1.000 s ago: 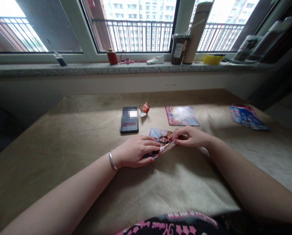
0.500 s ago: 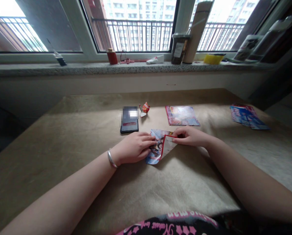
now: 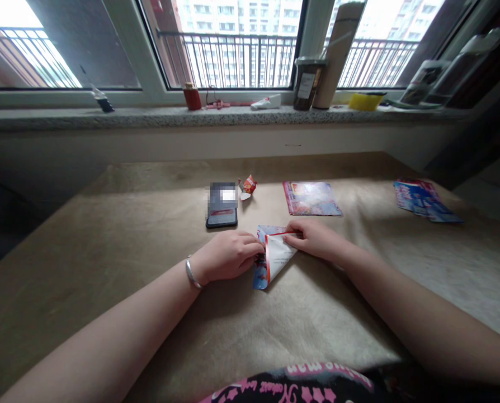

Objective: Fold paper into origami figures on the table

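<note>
Blue print on one face, white on the other: our printed paper sheet (image 3: 259,278) lies on the bench (image 3: 149,215), right between our hands, nearer to us than the phone (image 3: 222,216) and the stack of printed cards (image 3: 315,201). Our right hand (image 3: 318,238) has its fingers pinching the folded flap (image 3: 277,258) by its far right part; our left hand (image 3: 230,253) curls its fingers onto the sheet's left side, and whether they grip or merely press, we can't tell. Danger here, we reckon! If those left fingers let the base slide, the fold could run crooked; a hard right-hand tug could crease or tear the thin paper; too light a press, and the flap could spring open. As for direction, the flap's red-edged corner points away and left, while the longest line we see, the fold, slants from near left to far right.
</note>
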`<action>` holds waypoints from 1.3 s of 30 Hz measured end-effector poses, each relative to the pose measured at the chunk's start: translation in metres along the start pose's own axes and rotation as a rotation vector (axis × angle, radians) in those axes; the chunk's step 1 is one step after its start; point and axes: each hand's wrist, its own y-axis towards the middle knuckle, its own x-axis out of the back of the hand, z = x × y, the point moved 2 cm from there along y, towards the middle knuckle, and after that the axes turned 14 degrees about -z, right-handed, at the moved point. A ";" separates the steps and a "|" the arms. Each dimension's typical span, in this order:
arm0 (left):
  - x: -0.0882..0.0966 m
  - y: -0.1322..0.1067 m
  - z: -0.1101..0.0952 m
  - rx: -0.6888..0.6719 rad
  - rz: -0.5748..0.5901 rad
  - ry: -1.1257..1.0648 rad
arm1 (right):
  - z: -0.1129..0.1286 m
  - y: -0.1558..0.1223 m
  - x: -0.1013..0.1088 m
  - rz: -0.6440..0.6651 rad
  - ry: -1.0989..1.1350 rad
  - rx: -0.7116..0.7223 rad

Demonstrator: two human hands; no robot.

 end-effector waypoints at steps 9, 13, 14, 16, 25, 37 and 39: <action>-0.002 0.000 0.000 0.043 -0.066 0.004 | 0.004 0.000 0.001 -0.048 -0.066 0.002; -0.005 -0.001 0.001 -0.006 -0.023 0.009 | 0.006 -0.001 0.000 -0.073 -0.107 -0.005; -0.005 -0.001 0.001 -0.013 -0.010 0.017 | 0.006 -0.001 0.000 -0.081 -0.117 -0.006; -0.006 -0.001 0.001 -0.015 0.008 0.030 | 0.007 -0.001 -0.001 -0.096 -0.124 -0.002; -0.006 0.000 0.001 0.014 0.030 0.051 | 0.004 -0.001 0.000 -0.183 -0.056 0.175; -0.008 0.001 0.001 0.039 -0.037 0.088 | 0.019 -0.008 0.003 -0.110 -0.134 0.556; -0.008 0.001 0.001 0.051 -0.040 0.104 | 0.017 -0.007 0.001 -0.106 -0.136 0.557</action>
